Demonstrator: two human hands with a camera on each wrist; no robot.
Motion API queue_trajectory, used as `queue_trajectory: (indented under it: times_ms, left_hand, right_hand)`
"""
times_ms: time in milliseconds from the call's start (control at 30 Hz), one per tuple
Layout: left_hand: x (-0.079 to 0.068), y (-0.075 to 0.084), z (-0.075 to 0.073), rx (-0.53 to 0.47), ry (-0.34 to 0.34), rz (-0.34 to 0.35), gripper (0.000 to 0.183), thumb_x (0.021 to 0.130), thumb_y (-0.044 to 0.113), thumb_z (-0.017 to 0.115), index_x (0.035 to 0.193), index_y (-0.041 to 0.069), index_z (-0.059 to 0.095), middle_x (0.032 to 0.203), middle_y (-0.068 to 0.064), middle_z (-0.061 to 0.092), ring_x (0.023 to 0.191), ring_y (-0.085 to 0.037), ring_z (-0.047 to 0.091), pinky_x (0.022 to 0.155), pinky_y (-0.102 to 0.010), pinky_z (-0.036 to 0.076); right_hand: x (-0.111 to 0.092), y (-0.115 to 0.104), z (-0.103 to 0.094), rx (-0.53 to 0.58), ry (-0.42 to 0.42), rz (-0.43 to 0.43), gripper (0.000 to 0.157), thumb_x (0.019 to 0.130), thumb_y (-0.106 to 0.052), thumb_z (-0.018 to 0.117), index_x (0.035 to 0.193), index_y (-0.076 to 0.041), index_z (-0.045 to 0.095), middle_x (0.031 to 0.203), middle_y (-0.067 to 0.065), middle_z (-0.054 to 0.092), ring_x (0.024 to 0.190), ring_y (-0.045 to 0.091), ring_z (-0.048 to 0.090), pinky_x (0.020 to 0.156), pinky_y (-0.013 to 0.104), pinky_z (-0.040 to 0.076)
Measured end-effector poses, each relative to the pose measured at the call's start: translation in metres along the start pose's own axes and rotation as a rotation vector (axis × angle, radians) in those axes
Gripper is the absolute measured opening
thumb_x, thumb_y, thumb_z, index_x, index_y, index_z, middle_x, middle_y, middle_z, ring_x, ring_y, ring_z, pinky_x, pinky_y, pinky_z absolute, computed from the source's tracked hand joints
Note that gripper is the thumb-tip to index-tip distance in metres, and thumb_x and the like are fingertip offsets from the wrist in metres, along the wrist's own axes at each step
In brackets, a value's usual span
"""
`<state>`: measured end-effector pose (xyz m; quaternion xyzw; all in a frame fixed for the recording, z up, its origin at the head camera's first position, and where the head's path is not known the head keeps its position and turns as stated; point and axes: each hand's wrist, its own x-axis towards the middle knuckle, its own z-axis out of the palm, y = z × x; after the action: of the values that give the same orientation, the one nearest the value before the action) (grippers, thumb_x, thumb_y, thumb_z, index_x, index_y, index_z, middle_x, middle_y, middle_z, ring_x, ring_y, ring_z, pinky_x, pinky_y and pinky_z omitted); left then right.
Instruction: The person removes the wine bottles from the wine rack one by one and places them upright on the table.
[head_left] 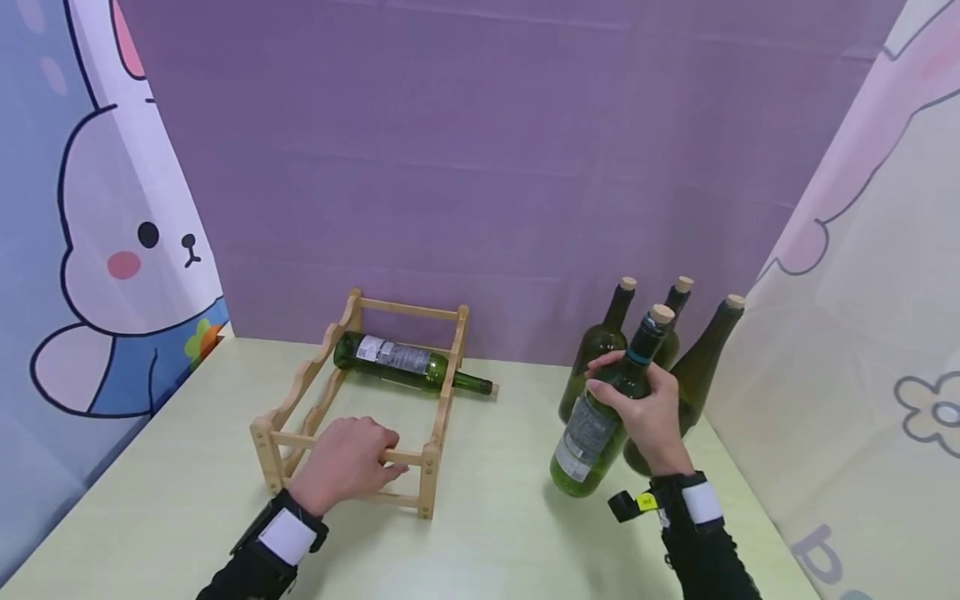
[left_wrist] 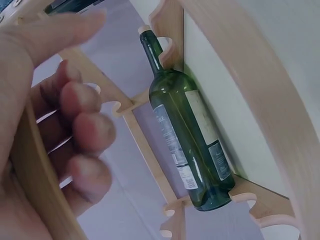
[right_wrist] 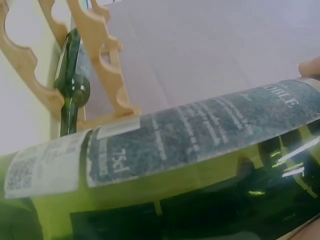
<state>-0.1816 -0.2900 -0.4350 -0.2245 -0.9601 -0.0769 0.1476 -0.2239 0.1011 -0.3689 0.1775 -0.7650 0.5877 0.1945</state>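
A wooden wine rack [head_left: 442, 425] stands left of centre on the table, and my left hand [head_left: 348, 462] grips its near top rail, fingers curled round the wood [left_wrist: 37, 165]. Across the rack's far part lies a green wine bottle [head_left: 397, 362], its corked neck poking out on the right. My right hand [head_left: 645, 404] holds another green wine bottle [head_left: 592, 433] around its shoulder. This one is corked, tilted with its neck up to the right, and close over the table. Its dark label [right_wrist: 200, 130] fills much of the right wrist view.
Behind my right hand stand several more corked bottles, among them a left one [head_left: 596, 346] and a right one [head_left: 705, 350]. A purple cloth wall [head_left: 487, 167] closes the table's back. A printed rabbit panel [head_left: 142, 250] borders the left, a pale panel [head_left: 847, 333] the right.
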Motion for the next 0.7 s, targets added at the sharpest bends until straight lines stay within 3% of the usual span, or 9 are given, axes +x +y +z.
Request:
queue_trajectory:
  times_ms: [300,500,700]
  left_hand:
    - [0.001,0.003,0.008,0.106,0.098,-0.012,0.017,0.074,0.020,0.074,0.059,0.023,0.065,0.049,0.013,0.035,0.047,-0.006,0.030,0.046,-0.024,0.025]
    - [-0.001,0.005,0.011,0.096,0.154,-0.028,0.027,0.066,0.014,0.066,0.050,0.024,0.048,0.053,0.012,0.016,0.051,-0.006,0.016,0.048,-0.024,0.013]
    - [-0.004,0.007,0.011,0.109,0.200,-0.049,0.038,0.062,0.012,0.063,0.048,0.025,0.031,0.053,0.012,0.012,0.051,-0.006,0.014,0.047,-0.024,0.011]
  right_hand:
    - [0.011,0.026,-0.007,-0.044,0.101,0.094,0.032,0.088,-0.018,0.080,0.116,-0.007,0.070,0.109,-0.001,0.075,0.107,0.013,0.066,0.094,0.036,0.046]
    - [0.015,0.042,-0.011,-0.087,0.152,0.143,0.034,0.087,-0.023,0.082,0.116,-0.009,0.070,0.110,-0.002,0.073,0.111,0.010,0.060,0.097,0.041,0.042]
    - [0.018,0.057,-0.010,-0.115,0.201,0.193,0.035,0.086,-0.027,0.082,0.115,-0.011,0.070,0.112,-0.001,0.072,0.113,0.010,0.058,0.097,0.043,0.041]
